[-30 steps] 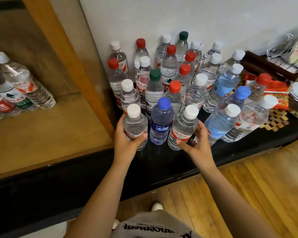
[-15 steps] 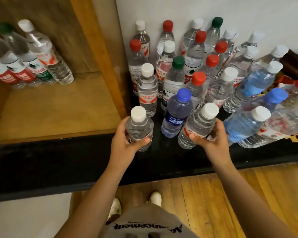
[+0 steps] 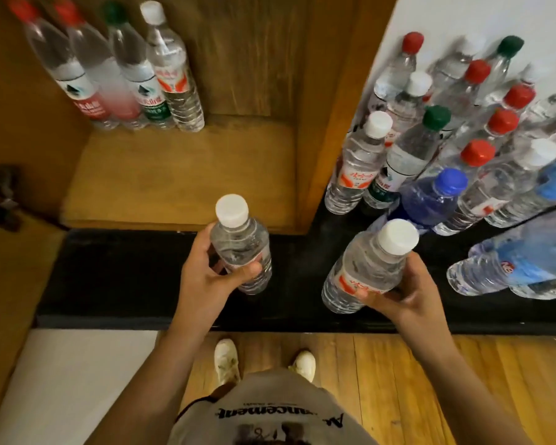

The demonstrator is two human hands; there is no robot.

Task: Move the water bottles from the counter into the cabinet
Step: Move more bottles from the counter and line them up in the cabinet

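Observation:
My left hand (image 3: 207, 271) grips a small clear white-capped bottle (image 3: 239, 239), held above the black counter (image 3: 126, 277) just in front of the open wooden cabinet (image 3: 180, 175). My right hand (image 3: 402, 290) grips a second white-capped bottle with a red label (image 3: 366, 264), lifted above the counter to the right of the cabinet's side panel. Several bottles (image 3: 116, 72) stand in a row at the back left of the cabinet shelf. Many more bottles (image 3: 456, 149) with red, white, green and blue caps crowd the counter on the right against the white wall.
The cabinet's wooden side panel (image 3: 337, 107) separates the shelf from the counter bottles. A blue-tinted bottle (image 3: 520, 268) lies near the counter's right front. Wooden floor and my white shoes (image 3: 227, 358) show below the counter edge. A dark object (image 3: 0, 194) sits far left.
Both hands lifted their bottles off the counter and moved left; the left bottle now hangs in front of the cabinet opening. The view swung left, showing more of the shelf.

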